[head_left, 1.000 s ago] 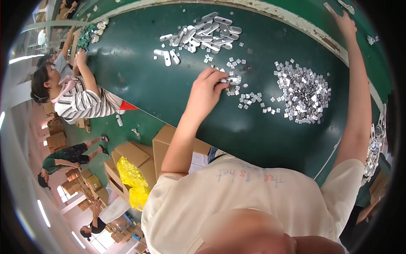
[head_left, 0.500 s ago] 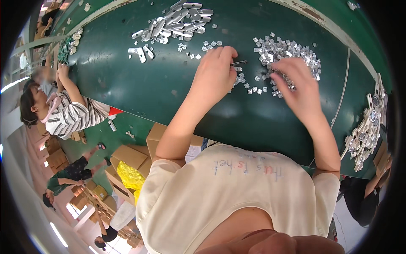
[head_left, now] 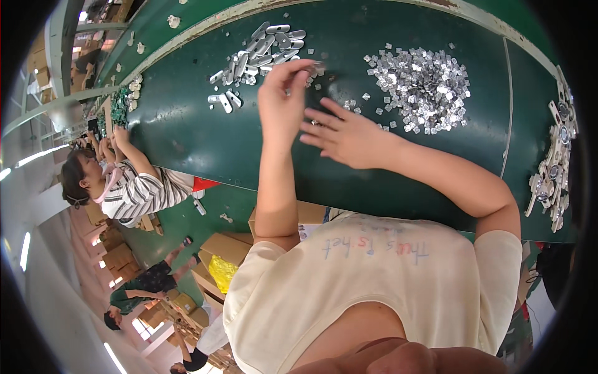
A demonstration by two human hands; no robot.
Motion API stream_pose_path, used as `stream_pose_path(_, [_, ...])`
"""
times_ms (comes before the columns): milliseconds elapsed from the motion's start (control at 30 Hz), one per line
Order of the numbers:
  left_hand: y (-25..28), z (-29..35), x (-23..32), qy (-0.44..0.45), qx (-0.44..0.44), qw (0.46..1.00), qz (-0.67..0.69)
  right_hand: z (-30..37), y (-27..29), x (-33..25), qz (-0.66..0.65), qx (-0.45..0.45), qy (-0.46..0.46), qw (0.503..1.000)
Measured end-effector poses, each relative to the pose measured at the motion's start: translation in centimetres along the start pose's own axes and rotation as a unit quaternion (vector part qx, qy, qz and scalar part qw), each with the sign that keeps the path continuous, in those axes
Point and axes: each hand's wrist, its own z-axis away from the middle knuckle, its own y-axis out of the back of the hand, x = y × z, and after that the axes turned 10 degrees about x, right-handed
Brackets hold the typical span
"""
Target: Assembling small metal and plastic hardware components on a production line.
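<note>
My left hand [head_left: 281, 106] is raised over the green table, its thumb and forefinger closed together at a small, blurred metallic thing that I cannot make out. Just beyond those fingertips lie a few small square metal pieces. My right hand [head_left: 346, 134] is beside my left wrist, palm down with its fingers spread and nothing seen in them. Right of it spreads a large pile of small silvery square pieces [head_left: 430, 90], with a few strays at its left edge. Oblong metal plates with rounded ends [head_left: 265, 47] are heaped beyond my left hand.
The green tabletop [head_left: 205, 143] has a raised rim at its far side. Assembled metal parts with round fittings [head_left: 554, 162] lie at the far right. A co-worker in a striped top [head_left: 146, 196] sits at the left, and cardboard boxes [head_left: 227, 249] stand below the table edge.
My right hand has left the pile of square pieces and swung left beside my left wrist, its fingers spreading. My left hand has shifted left and slightly away. The whole view has turned slightly.
</note>
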Motion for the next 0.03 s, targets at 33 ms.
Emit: stream_pose_path(33, [0.76, -0.06, 0.54, 0.024, 0.030, 0.999, 0.003, 0.12, -0.08, 0.30, 0.020, -0.003, -0.026, 0.999])
